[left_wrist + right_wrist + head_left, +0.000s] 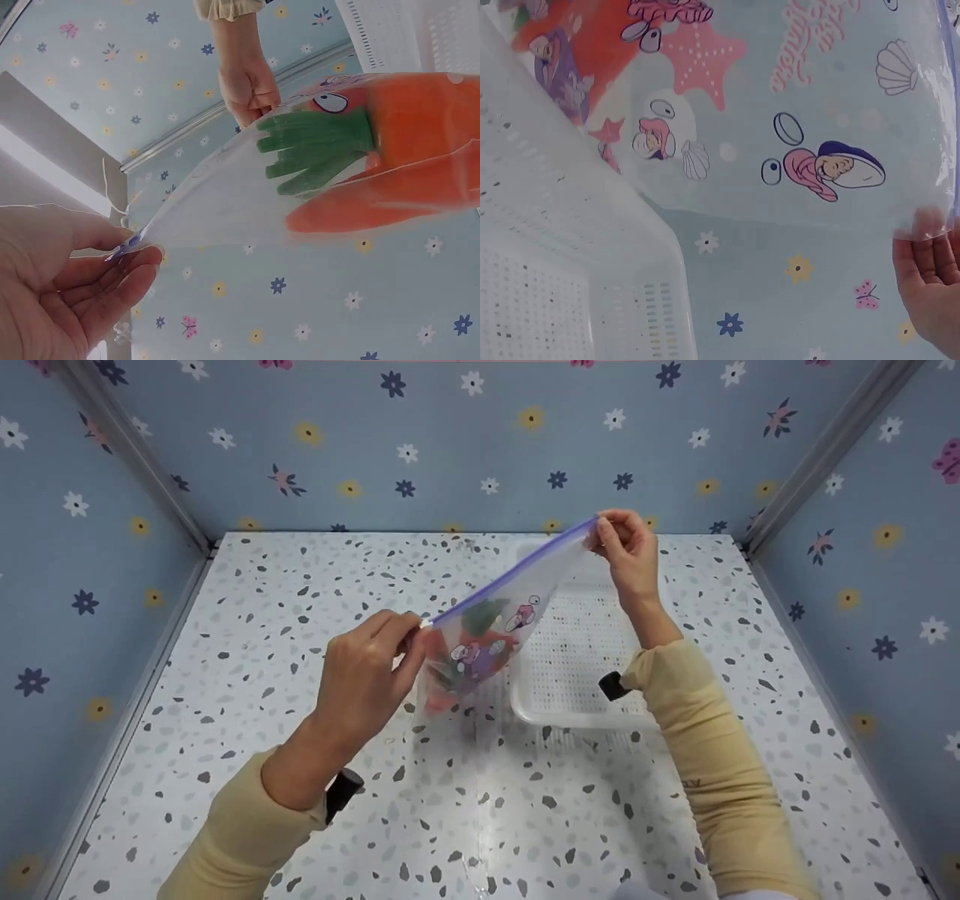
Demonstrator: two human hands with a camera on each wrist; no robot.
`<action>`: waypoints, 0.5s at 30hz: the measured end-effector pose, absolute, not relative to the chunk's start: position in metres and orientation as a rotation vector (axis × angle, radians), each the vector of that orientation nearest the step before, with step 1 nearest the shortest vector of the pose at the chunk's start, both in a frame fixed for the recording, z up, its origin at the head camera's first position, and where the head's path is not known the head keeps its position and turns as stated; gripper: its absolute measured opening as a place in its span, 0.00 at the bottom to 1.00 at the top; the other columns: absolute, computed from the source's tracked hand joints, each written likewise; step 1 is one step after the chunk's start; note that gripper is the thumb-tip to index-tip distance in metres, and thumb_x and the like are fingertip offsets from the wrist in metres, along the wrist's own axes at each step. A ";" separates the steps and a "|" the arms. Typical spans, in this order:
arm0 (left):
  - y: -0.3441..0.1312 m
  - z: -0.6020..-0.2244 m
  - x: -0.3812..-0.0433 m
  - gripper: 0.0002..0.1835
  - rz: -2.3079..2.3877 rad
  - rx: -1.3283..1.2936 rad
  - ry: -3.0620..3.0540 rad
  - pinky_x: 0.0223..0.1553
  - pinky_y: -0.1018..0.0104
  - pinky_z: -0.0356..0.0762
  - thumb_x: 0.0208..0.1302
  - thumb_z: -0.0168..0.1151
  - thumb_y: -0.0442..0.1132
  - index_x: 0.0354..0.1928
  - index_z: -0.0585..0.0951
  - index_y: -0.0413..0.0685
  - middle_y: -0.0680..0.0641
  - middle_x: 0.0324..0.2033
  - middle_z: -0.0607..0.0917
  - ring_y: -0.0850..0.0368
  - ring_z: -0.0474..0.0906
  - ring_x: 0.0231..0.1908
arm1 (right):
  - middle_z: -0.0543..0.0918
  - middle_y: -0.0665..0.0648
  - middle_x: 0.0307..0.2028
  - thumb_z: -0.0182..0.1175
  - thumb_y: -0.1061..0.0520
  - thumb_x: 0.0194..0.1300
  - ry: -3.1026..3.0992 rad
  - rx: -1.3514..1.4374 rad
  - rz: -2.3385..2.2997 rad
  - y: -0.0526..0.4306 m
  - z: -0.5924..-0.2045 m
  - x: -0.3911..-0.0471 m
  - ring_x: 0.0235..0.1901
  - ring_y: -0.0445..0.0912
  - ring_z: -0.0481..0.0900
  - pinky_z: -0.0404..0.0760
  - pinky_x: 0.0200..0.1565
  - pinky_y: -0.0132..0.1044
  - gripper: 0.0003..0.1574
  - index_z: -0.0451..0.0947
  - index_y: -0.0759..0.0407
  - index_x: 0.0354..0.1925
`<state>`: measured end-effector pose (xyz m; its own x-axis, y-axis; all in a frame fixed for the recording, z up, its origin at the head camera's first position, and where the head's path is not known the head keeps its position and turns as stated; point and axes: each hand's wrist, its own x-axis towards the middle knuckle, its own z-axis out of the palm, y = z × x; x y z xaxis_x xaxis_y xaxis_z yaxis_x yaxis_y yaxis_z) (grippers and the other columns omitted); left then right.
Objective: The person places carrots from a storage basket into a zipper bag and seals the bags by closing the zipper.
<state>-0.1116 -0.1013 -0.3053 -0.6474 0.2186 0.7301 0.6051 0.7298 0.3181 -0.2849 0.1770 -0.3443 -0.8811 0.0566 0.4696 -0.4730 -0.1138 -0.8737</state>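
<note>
A clear zip bag (pixel 551 574) with a purple zip strip (pixel 517 568) and printed cartoon figures hangs slanted between both hands. My left hand (pixel 358 679) pinches the lower left end of the strip, thumb against fingers. Higher up and farther back, my right hand (pixel 634 562) pinches the opposite top corner. Inside the bag, bunched at its left end, lie orange carrot-like pieces (pixel 420 120) with green leafy tops (pixel 319 142). The right wrist view shows shell and starfish prints (pixel 699 64) on the see-through film.
A white perforated plastic basket (pixel 585 720) stands on the speckled table (pixel 480 825), behind and right of the bag, partly covered by it and the right forearm. Blue flowered panels (pixel 480 442) enclose the table at the back and both sides.
</note>
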 end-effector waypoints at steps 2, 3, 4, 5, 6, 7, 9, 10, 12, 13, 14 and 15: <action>-0.100 -0.303 -0.114 0.03 -0.760 -0.621 -2.216 0.21 0.69 0.74 0.54 0.58 0.27 0.29 0.78 0.32 0.43 0.23 0.78 0.57 0.75 0.21 | 0.78 0.60 0.31 0.52 0.65 0.62 -1.846 0.477 2.040 0.179 -0.345 -0.282 0.31 0.48 0.77 0.78 0.38 0.37 0.11 0.71 0.71 0.42; -0.100 -0.302 -0.116 0.03 -0.785 -0.624 -2.200 0.22 0.69 0.75 0.54 0.58 0.27 0.30 0.78 0.32 0.43 0.24 0.78 0.57 0.75 0.22 | 0.78 0.61 0.33 0.52 0.65 0.62 -1.867 0.485 2.024 0.180 -0.345 -0.281 0.33 0.50 0.77 0.78 0.39 0.39 0.12 0.71 0.71 0.43; -0.100 -0.301 -0.118 0.03 -0.813 -0.627 -2.182 0.23 0.69 0.75 0.55 0.59 0.28 0.30 0.78 0.33 0.43 0.24 0.78 0.57 0.75 0.23 | 0.78 0.63 0.35 0.51 0.65 0.62 -1.891 0.489 2.004 0.181 -0.345 -0.280 0.34 0.51 0.77 0.78 0.40 0.39 0.13 0.70 0.72 0.44; -0.100 -0.301 -0.120 0.03 -0.845 -0.630 -2.163 0.24 0.69 0.76 0.55 0.59 0.28 0.31 0.78 0.33 0.43 0.25 0.78 0.57 0.76 0.24 | 0.78 0.64 0.36 0.51 0.65 0.62 -1.913 0.489 1.983 0.182 -0.345 -0.278 0.35 0.52 0.78 0.78 0.40 0.40 0.13 0.70 0.72 0.45; -0.101 -0.301 -0.123 0.03 -0.873 -0.631 -2.145 0.25 0.69 0.76 0.55 0.58 0.28 0.31 0.78 0.33 0.43 0.25 0.79 0.57 0.76 0.24 | 0.77 0.65 0.37 0.51 0.65 0.62 -1.930 0.485 1.973 0.183 -0.346 -0.277 0.36 0.53 0.77 0.77 0.40 0.39 0.14 0.70 0.72 0.45; -0.102 -0.302 -0.125 0.03 -0.898 -0.624 -2.129 0.25 0.69 0.77 0.56 0.58 0.28 0.31 0.78 0.33 0.43 0.26 0.79 0.57 0.76 0.25 | 0.77 0.67 0.37 0.51 0.64 0.62 -1.940 0.484 1.967 0.185 -0.346 -0.276 0.36 0.54 0.77 0.77 0.40 0.40 0.14 0.70 0.72 0.45; -0.105 -0.303 -0.131 0.03 -0.965 -0.595 -2.104 0.26 0.71 0.76 0.56 0.58 0.28 0.30 0.78 0.33 0.44 0.25 0.79 0.58 0.76 0.24 | 0.77 0.68 0.38 0.51 0.64 0.62 -1.962 0.485 1.944 0.188 -0.347 -0.274 0.36 0.54 0.77 0.77 0.40 0.38 0.14 0.69 0.73 0.45; -0.107 -0.305 -0.134 0.03 -0.998 -0.580 -2.092 0.25 0.73 0.76 0.56 0.58 0.28 0.30 0.78 0.33 0.44 0.25 0.79 0.59 0.76 0.24 | 0.76 0.69 0.39 0.52 0.64 0.62 -1.969 0.486 1.941 0.189 -0.348 -0.274 0.36 0.53 0.77 0.77 0.40 0.38 0.14 0.69 0.73 0.45; -0.112 -0.308 -0.140 0.03 -1.063 -0.536 -2.084 0.25 0.75 0.75 0.56 0.58 0.28 0.30 0.79 0.33 0.44 0.24 0.79 0.61 0.76 0.23 | 0.76 0.70 0.39 0.52 0.64 0.62 -1.984 0.487 1.938 0.193 -0.349 -0.273 0.35 0.52 0.77 0.77 0.40 0.37 0.15 0.69 0.74 0.45; -0.114 -0.310 -0.143 0.04 -1.102 -0.509 -2.081 0.24 0.77 0.75 0.56 0.58 0.29 0.30 0.79 0.32 0.44 0.23 0.78 0.61 0.76 0.23 | 0.76 0.70 0.39 0.51 0.64 0.62 -1.992 0.491 1.931 0.196 -0.351 -0.273 0.35 0.52 0.78 0.78 0.40 0.37 0.15 0.69 0.75 0.44; -0.116 -0.311 -0.146 0.05 -1.137 -0.492 -2.080 0.24 0.77 0.74 0.57 0.57 0.29 0.30 0.79 0.32 0.44 0.23 0.78 0.60 0.76 0.22 | 0.76 0.70 0.39 0.52 0.64 0.62 -2.003 0.491 1.924 0.198 -0.352 -0.273 0.35 0.52 0.78 0.78 0.39 0.37 0.15 0.69 0.76 0.44; -0.117 -0.314 -0.150 0.05 -1.171 -0.472 -2.076 0.24 0.78 0.74 0.57 0.57 0.29 0.30 0.79 0.31 0.44 0.23 0.78 0.60 0.76 0.22 | 0.76 0.70 0.39 0.52 0.64 0.62 -2.015 0.486 1.921 0.200 -0.353 -0.273 0.35 0.52 0.78 0.78 0.39 0.36 0.16 0.69 0.76 0.44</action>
<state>-0.1496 -0.1173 -0.3136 -0.6907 -0.0231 0.7228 0.6067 0.5255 0.5965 -0.2726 0.2000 -0.3530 -0.8930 -0.0280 0.4491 -0.4500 0.0411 -0.8921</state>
